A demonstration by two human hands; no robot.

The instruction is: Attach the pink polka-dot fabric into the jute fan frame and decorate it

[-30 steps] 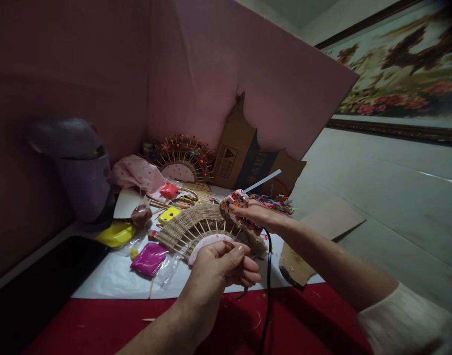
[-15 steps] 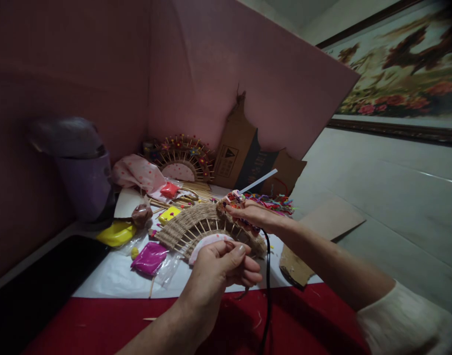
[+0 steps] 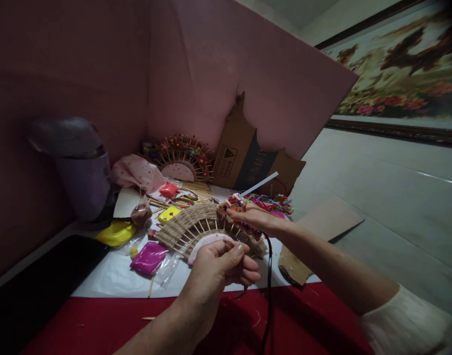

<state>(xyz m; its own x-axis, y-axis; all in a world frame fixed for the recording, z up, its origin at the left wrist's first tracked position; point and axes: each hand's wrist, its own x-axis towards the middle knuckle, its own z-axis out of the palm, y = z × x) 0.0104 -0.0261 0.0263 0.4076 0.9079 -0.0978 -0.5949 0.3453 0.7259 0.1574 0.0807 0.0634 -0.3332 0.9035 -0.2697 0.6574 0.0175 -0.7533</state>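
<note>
My right hand (image 3: 261,217) is wrapped round a glue gun (image 3: 234,201) with a colourful patterned body. A white glue stick (image 3: 259,184) juts from its back, and a black cord (image 3: 269,291) hangs from its grip. My left hand (image 3: 226,268) is closed in a pinch, nearer to me; a thin brown strand of twine (image 3: 242,294) shows below its fingers. Just behind both hands lies a fan-shaped piece woven from twine over thin sticks (image 3: 191,222), with a pale dotted half-round (image 3: 207,242) at its base. My hands partly hide its right side.
A finished-looking fan with coloured beads (image 3: 181,158) leans at the back beside torn cardboard (image 3: 235,148). Purple clay (image 3: 149,257), yellow clay (image 3: 169,214) and a yellow packet (image 3: 117,233) lie left. A black slab (image 3: 63,271) and purple container (image 3: 85,182) stand further left; colourful strands (image 3: 274,202) lie right.
Very little differs. The glue gun and my right hand have shifted very slightly, and the view has moved a touch. My left hand keeps its pinch.
</note>
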